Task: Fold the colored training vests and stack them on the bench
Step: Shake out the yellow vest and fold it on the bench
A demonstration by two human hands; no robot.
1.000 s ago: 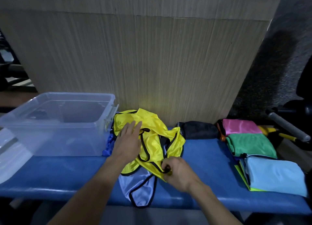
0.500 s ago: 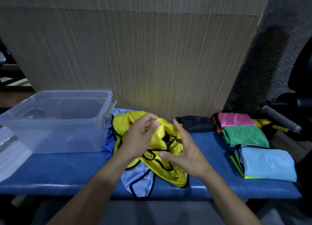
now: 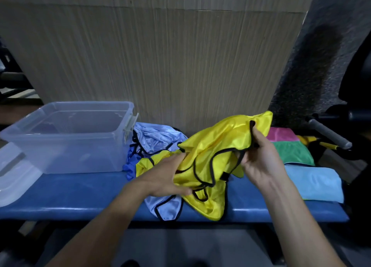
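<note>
**Yellow vest lifted between both hands over the bench**

A clear plastic bin (image 3: 66, 138) is sitting on the left part of the blue bench (image 3: 80, 188), and nothing can be made out inside it; its lid (image 3: 14, 170) is lying at the far left edge. The right hand (image 3: 261, 162) is pinching the black-trimmed edge of the yellow vest (image 3: 216, 146), thumb and fingers curled round the fabric and holding it up. The left hand (image 3: 166, 178) is gripping the vest's lower left part, fingers tucked into the cloth. The vest's bottom is draping over the bench's front edge. A light blue vest (image 3: 156, 136) is lying crumpled beneath and behind it, just beside the bin. Folded pink (image 3: 281, 134), green (image 3: 291, 152) and light blue (image 3: 315, 182) cloths are lying at the right end. Bare bench is showing in front of the bin.
</note>
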